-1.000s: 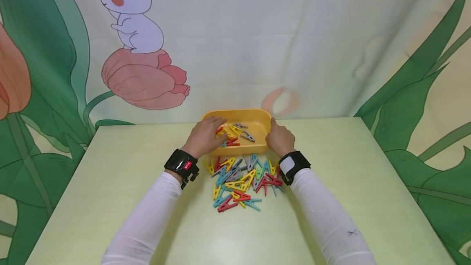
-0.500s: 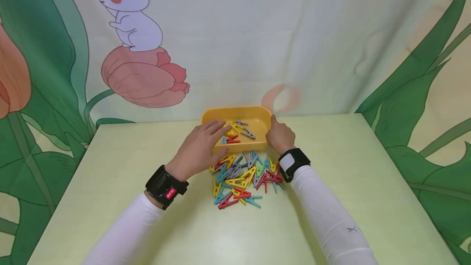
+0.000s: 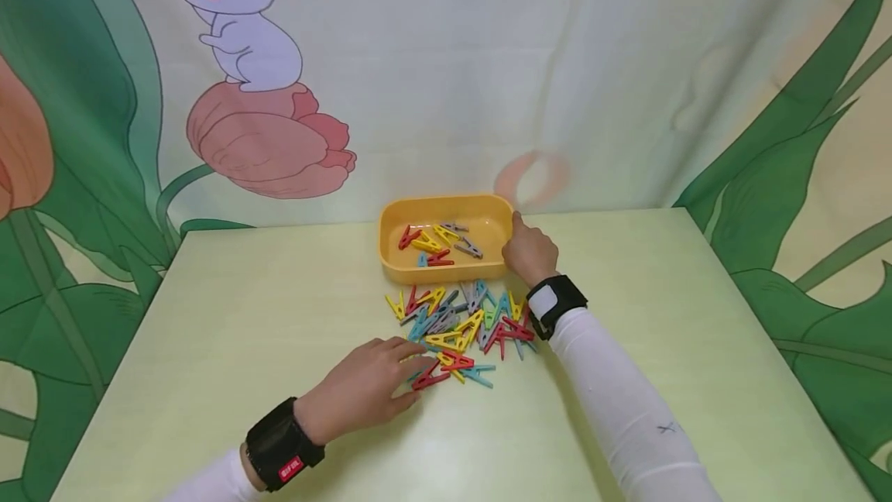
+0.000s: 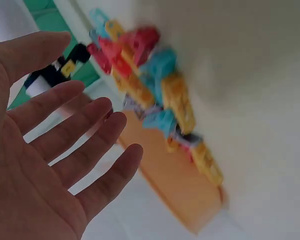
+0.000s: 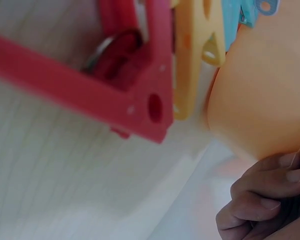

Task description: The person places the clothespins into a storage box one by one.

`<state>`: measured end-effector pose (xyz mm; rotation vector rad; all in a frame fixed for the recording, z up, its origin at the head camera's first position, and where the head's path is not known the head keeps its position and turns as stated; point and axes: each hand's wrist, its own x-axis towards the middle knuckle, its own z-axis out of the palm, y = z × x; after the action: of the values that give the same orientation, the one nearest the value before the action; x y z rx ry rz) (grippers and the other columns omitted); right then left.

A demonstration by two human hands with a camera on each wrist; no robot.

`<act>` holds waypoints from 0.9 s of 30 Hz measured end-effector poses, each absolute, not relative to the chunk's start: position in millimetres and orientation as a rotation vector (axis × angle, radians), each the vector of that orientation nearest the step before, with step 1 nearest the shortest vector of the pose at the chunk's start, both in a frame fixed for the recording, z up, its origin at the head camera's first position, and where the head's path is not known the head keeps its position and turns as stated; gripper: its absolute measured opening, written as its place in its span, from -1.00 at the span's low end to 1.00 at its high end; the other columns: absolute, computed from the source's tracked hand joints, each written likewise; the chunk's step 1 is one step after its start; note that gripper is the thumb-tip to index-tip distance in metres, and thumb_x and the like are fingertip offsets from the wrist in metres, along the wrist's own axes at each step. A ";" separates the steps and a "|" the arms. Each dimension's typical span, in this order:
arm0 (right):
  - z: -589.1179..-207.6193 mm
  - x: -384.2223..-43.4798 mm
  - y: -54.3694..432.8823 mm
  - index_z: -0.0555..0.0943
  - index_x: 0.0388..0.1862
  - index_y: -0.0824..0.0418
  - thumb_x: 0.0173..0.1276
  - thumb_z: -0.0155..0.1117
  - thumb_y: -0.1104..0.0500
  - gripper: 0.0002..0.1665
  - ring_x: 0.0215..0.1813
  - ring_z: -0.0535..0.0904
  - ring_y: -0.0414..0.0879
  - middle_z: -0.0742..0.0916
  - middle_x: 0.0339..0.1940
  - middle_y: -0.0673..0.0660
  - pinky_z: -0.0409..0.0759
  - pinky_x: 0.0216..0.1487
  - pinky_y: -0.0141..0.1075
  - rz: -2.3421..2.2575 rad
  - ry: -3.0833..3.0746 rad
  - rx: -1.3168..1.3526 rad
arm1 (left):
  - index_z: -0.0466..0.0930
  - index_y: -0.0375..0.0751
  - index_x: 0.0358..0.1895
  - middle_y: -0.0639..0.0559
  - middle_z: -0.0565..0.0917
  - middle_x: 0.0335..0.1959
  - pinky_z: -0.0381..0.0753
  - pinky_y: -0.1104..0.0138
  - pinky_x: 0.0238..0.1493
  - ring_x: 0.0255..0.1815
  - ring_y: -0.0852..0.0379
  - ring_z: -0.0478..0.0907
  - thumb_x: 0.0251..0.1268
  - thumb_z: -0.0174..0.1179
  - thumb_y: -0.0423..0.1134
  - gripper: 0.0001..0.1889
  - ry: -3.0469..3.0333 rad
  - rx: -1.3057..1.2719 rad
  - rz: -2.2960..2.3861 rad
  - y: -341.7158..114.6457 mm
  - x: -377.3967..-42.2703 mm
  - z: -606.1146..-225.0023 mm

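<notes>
A yellow plastic tray [image 3: 446,274] stands at the back of the table with several red, yellow, grey and blue clothespins [image 3: 427,242] in it. My right hand [image 3: 531,256] holds the tray by its right end; in the right wrist view its fingers [image 5: 275,185] curl beside the tray wall [image 5: 260,90]. In front of the tray lies a loose pile of coloured clothespins [image 3: 446,340]. My left hand [image 3: 369,386] is at the pile's near left edge, by a red clothespin [image 3: 430,379]. The left wrist view shows its fingers [image 4: 85,142] spread, holding nothing.
The pale table [image 3: 244,308] extends to both sides of the pile and tray. A printed curtain [image 3: 432,84] hangs right behind the tray. In the right wrist view, a red clothespin [image 5: 135,107] is close to the camera.
My left hand has come out of the tray and moved toward me, down and left to the near side of the pile. My right hand stays at the tray's right end.
</notes>
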<state>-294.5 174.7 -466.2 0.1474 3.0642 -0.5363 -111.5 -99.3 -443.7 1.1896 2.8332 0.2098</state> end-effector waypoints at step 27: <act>-467.3 -295.2 174.9 0.12 0.58 0.12 0.42 0.00 0.12 -0.24 -0.55 0.49 0.00 0.62 -0.51 0.17 0.33 -0.57 -0.27 -0.551 3.056 0.159 | 0.65 0.09 0.04 0.18 0.70 -0.12 0.55 0.24 0.03 -0.07 0.16 0.51 0.34 0.24 -0.19 -0.76 2.742 1.441 0.050 -82.8 -103.6 -476.4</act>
<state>-295.2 174.9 -467.3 0.1587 3.0562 -0.5515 -103.6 -82.8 -476.4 1.4406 2.7419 0.0503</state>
